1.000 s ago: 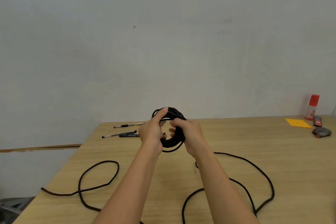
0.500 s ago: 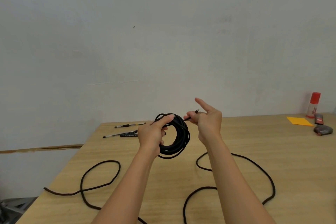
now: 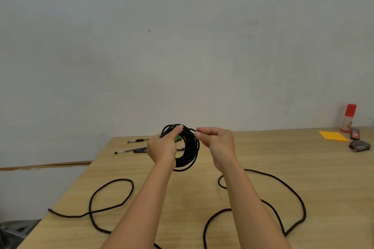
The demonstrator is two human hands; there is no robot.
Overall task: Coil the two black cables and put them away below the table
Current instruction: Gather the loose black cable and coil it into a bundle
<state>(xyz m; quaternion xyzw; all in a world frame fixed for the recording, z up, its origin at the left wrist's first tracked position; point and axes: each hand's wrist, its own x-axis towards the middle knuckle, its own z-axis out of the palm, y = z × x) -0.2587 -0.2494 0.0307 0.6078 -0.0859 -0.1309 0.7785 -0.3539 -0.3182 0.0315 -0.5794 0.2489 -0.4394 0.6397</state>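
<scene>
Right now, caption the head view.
Left hand grips the coiled black cable, right hand pinches its end; loose cable sprawls across the table.

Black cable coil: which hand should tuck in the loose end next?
Right, probably. The right hand pinches the cable end beside the coiled black cable, while the left hand grips that coil.

Two black cables [image 3: 189,155] [image 3: 291,190], three pens [image 3: 139,140] [image 3: 126,151] [image 3: 140,151], one glue stick [image 3: 348,117], one orange sheet [image 3: 333,135]

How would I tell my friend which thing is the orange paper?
Start at the wooden table and go to its far right corner by the wall. The orange paper lies flat there, left of a white bottle with a red cap. It is the only flat orange sheet on the table.
</scene>
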